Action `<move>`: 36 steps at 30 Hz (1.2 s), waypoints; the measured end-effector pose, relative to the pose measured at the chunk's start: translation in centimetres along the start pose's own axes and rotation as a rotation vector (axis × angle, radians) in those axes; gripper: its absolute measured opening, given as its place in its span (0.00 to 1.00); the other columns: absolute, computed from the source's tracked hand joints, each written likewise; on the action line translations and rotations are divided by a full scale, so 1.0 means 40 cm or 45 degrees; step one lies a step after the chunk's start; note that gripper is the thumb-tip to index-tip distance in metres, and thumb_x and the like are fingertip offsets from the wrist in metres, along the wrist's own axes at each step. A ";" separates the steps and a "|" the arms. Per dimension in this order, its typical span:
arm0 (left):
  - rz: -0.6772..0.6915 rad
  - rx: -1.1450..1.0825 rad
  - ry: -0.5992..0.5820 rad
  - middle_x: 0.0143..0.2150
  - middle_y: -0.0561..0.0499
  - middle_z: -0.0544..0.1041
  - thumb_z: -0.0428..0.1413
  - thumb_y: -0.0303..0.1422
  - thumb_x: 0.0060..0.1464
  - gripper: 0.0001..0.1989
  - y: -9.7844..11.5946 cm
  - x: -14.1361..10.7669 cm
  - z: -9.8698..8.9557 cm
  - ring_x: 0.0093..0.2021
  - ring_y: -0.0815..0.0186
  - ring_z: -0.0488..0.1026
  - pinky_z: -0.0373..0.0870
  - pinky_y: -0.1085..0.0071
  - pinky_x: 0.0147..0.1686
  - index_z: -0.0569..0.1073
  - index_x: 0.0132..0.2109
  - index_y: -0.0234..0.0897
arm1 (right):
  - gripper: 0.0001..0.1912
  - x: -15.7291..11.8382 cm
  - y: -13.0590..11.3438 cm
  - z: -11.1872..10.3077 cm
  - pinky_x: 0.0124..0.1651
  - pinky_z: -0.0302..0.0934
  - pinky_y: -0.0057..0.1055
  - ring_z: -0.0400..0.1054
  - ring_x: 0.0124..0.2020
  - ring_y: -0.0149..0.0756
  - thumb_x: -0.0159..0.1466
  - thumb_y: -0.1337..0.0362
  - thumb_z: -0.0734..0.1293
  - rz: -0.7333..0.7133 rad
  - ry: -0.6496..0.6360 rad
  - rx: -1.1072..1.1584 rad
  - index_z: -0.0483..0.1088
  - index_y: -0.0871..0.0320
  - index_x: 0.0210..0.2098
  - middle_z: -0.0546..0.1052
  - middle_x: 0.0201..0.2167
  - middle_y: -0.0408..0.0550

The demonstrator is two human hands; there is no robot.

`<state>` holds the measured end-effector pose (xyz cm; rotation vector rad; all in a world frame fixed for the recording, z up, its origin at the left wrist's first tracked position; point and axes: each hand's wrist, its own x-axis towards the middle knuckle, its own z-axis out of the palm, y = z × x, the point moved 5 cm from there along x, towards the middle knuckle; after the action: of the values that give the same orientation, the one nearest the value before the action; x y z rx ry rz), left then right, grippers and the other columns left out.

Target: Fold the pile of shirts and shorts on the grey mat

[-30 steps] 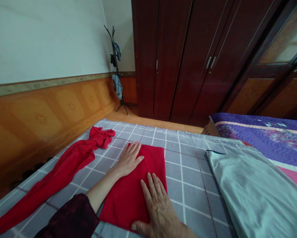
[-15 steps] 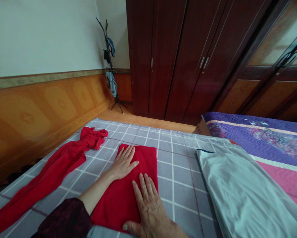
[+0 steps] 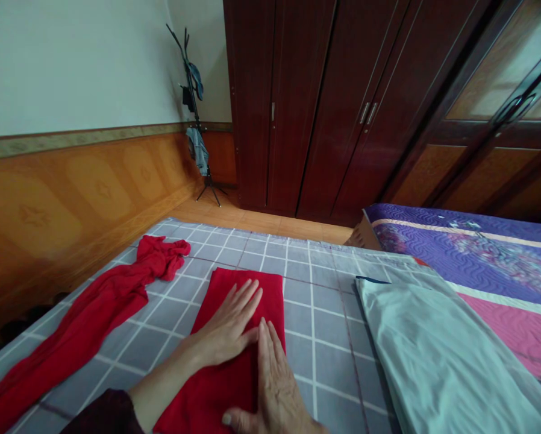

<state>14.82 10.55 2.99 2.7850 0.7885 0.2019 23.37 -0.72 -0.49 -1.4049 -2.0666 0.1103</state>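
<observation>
A folded red cloth (image 3: pixel 247 286) lies flat on the grey checked bedspread (image 3: pixel 325 301). Across its middle rests my left hand (image 3: pixel 234 322), palm down with fingers stretched out. My right hand (image 3: pixel 275 377) lies on the cloth's right part, nearer to me, fingers extended and close together, thumb out to the left. The left thumb reaches the right fingertips. Neither hand grips anything. To the left stretches a long, rumpled red garment (image 3: pixel 103 307), bunched at its far end.
A pale green folded cloth (image 3: pixel 437 349) lies on the right of the bed. Beyond it is a purple and pink quilted cover (image 3: pixel 433 223). A coat rack (image 3: pixel 193 108) with clothes stands in the corner beside a dark red wardrobe (image 3: pixel 306 108). A wood-panelled wall (image 3: pixel 71 187) runs along the left.
My left hand has slid right and toward me over the red cloth. My right hand's fingers have drawn together and turned more upright, and the two hands now meet. The view has shifted slightly.
</observation>
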 end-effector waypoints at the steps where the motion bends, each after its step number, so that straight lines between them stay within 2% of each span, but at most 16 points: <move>1: 0.037 -0.006 -0.011 0.71 0.45 0.39 0.40 0.42 0.66 0.32 0.020 -0.013 0.003 0.70 0.57 0.37 0.44 0.52 0.66 0.36 0.70 0.41 | 0.66 0.001 0.001 0.001 0.58 0.57 0.55 0.38 0.66 0.65 0.54 0.33 0.61 -0.001 0.013 -0.007 0.17 0.70 0.65 0.35 0.67 0.72; 4: 0.090 -0.001 -0.050 0.71 0.45 0.42 0.44 0.42 0.65 0.35 0.052 -0.072 0.017 0.70 0.56 0.40 0.47 0.51 0.66 0.34 0.70 0.42 | 0.67 -0.005 0.006 0.009 0.58 0.56 0.56 0.38 0.66 0.66 0.52 0.32 0.63 -0.021 -0.041 -0.039 0.20 0.68 0.66 0.39 0.68 0.71; 6: 0.071 0.039 -0.072 0.71 0.44 0.41 0.50 0.44 0.61 0.41 0.046 -0.124 0.027 0.70 0.53 0.41 0.47 0.49 0.65 0.33 0.69 0.42 | 0.64 -0.013 0.008 0.014 0.60 0.54 0.56 0.38 0.67 0.63 0.53 0.34 0.63 -0.039 -0.115 -0.054 0.24 0.66 0.68 0.41 0.68 0.67; 9: -0.053 0.133 -0.045 0.71 0.43 0.40 0.52 0.42 0.60 0.43 -0.001 -0.208 0.041 0.69 0.51 0.43 0.52 0.49 0.63 0.31 0.69 0.42 | 0.57 -0.019 0.008 0.012 0.63 0.48 0.57 0.37 0.67 0.60 0.56 0.37 0.64 -0.032 -0.211 -0.074 0.32 0.62 0.69 0.42 0.68 0.62; 12: -0.173 0.209 0.067 0.70 0.41 0.42 0.48 0.41 0.62 0.41 -0.055 -0.281 0.044 0.68 0.52 0.48 0.55 0.51 0.62 0.30 0.69 0.40 | 0.54 -0.015 0.004 -0.001 0.63 0.47 0.57 0.36 0.68 0.59 0.56 0.39 0.65 0.012 -0.262 -0.091 0.37 0.60 0.69 0.41 0.68 0.60; 15: -0.197 0.249 0.134 0.70 0.43 0.47 0.47 0.42 0.63 0.40 -0.076 -0.321 0.031 0.67 0.53 0.52 0.57 0.52 0.62 0.30 0.69 0.41 | 0.53 -0.015 -0.006 -0.010 0.63 0.47 0.58 0.33 0.68 0.60 0.56 0.39 0.65 0.061 -0.280 -0.120 0.39 0.60 0.69 0.40 0.69 0.60; 18: -0.172 0.254 0.133 0.70 0.45 0.47 0.47 0.40 0.62 0.40 -0.054 -0.313 0.006 0.67 0.54 0.52 0.55 0.52 0.63 0.30 0.69 0.42 | 0.53 -0.030 -0.020 -0.008 0.63 0.48 0.58 0.34 0.67 0.61 0.57 0.38 0.63 0.065 -0.281 -0.151 0.40 0.62 0.68 0.39 0.68 0.62; 23: 0.021 0.157 -0.001 0.71 0.49 0.43 0.50 0.36 0.61 0.40 0.038 -0.253 0.001 0.69 0.55 0.45 0.51 0.52 0.65 0.32 0.69 0.44 | 0.52 -0.061 -0.025 -0.020 0.66 0.45 0.52 0.36 0.68 0.54 0.59 0.38 0.62 -0.063 -0.349 -0.120 0.37 0.63 0.69 0.41 0.68 0.60; 28: 0.211 0.043 -0.176 0.70 0.48 0.44 0.52 0.39 0.61 0.40 0.103 -0.227 0.004 0.69 0.55 0.44 0.50 0.50 0.65 0.34 0.69 0.45 | 0.39 -0.044 0.020 -0.112 0.65 0.46 0.53 0.37 0.68 0.51 0.66 0.46 0.57 0.260 -0.405 -0.166 0.44 0.62 0.68 0.45 0.68 0.58; 30: 0.346 0.007 -0.246 0.70 0.49 0.45 0.54 0.42 0.59 0.42 0.124 -0.227 0.011 0.69 0.54 0.44 0.50 0.49 0.65 0.35 0.69 0.48 | 0.33 -0.023 0.012 -0.133 0.66 0.45 0.51 0.37 0.69 0.46 0.69 0.50 0.55 0.259 -0.408 -0.135 0.44 0.59 0.68 0.46 0.68 0.54; 33: 0.458 0.017 -0.258 0.70 0.49 0.49 0.56 0.44 0.56 0.44 0.135 -0.236 0.040 0.69 0.52 0.44 0.49 0.47 0.64 0.36 0.69 0.51 | 0.31 0.018 -0.004 -0.112 0.67 0.44 0.47 0.39 0.69 0.43 0.69 0.51 0.55 0.128 -0.439 -0.084 0.45 0.55 0.68 0.48 0.68 0.50; 36: 0.469 0.067 -0.184 0.69 0.48 0.51 0.58 0.43 0.55 0.45 0.124 -0.247 0.076 0.69 0.50 0.44 0.49 0.47 0.64 0.37 0.69 0.51 | 0.34 0.074 0.027 -0.062 0.67 0.41 0.50 0.38 0.68 0.46 0.67 0.47 0.56 0.103 -0.440 -0.142 0.48 0.57 0.67 0.50 0.68 0.52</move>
<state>9.53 0.62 0.73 2.9321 0.2462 0.0420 24.89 1.62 2.37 -1.6309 -2.3232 0.2936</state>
